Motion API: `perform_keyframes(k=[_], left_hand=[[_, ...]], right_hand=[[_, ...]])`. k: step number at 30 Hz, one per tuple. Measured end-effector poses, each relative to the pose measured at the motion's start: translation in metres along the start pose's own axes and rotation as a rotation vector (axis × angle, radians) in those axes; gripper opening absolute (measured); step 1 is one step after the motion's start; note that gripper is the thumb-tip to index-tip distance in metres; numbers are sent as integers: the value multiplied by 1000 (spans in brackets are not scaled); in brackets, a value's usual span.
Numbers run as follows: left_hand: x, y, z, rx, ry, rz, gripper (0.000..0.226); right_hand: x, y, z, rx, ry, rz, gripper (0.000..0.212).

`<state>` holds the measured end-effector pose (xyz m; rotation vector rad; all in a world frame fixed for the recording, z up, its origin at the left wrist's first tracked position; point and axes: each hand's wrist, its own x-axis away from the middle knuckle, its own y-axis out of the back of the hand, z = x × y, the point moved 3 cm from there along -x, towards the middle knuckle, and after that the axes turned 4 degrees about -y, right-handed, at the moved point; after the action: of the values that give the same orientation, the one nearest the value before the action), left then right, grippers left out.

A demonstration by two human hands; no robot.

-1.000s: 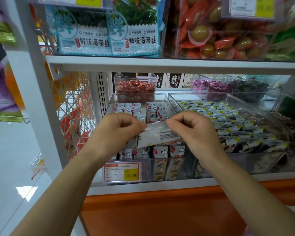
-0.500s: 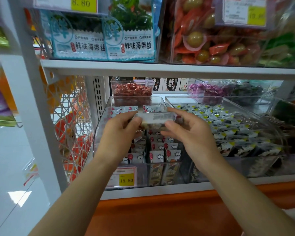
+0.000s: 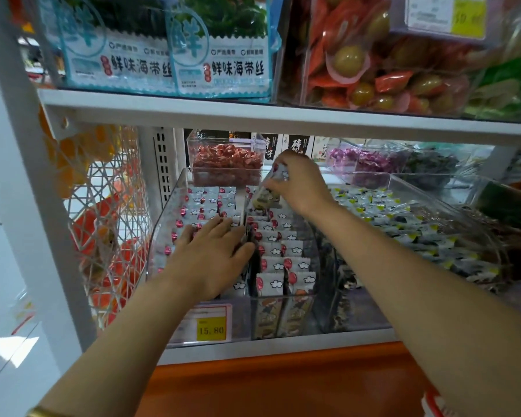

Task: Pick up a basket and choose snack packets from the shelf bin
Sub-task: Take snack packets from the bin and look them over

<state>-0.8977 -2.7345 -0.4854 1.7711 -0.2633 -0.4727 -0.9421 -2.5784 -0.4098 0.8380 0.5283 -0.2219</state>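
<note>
1. I see the shelf bin (image 3: 166, 224) on the lower shelf (image 3: 283, 348), with snack packets (image 3: 283, 266) in both compartments.
2. Left hand (image 3: 211, 257) rests on the left compartment's packets. Right hand (image 3: 301, 185) grips one packet (image 3: 266, 194) above the right compartment's rear.
3. Small box (image 3: 226, 164) behind the bin; second bin (image 3: 409, 183) to the right.

The white lower shelf (image 3: 283, 347) carries clear plastic bins side by side: a divided bin (image 3: 169, 224) of white snack packets (image 3: 283, 251), fronted by a 15.80 price tag (image 3: 211, 329), and a wider bin (image 3: 403, 183) of yellow-marked packets (image 3: 388, 218). Behind them stands a small tub (image 3: 223, 179) of red sweets (image 3: 226, 158).
</note>
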Motion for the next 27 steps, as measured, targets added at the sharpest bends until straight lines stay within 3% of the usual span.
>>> perform_keyframes(k=[6, 10, 16, 18, 22, 27], left_hand=[[-2, -1, 2, 78, -6, -15, 54], [0, 2, 1, 114, -10, -27, 52], [2, 6, -3, 147, -6, -18, 52], [2, 7, -3, 159, -7, -18, 52], [2, 10, -2, 178, -16, -36, 52], [3, 13, -1, 191, -24, -60, 50]], right_hand=[[-18, -28, -2, 386, 42, 228, 28], [-21, -37, -5, 526, 65, 409, 18], [-23, -50, -9, 806, 43, 578, 35], [-24, -52, -9, 771, 31, 559, 34], [-39, -40, -8, 478, -55, 296, 27], [-51, -49, -14, 549, -24, 234, 26]])
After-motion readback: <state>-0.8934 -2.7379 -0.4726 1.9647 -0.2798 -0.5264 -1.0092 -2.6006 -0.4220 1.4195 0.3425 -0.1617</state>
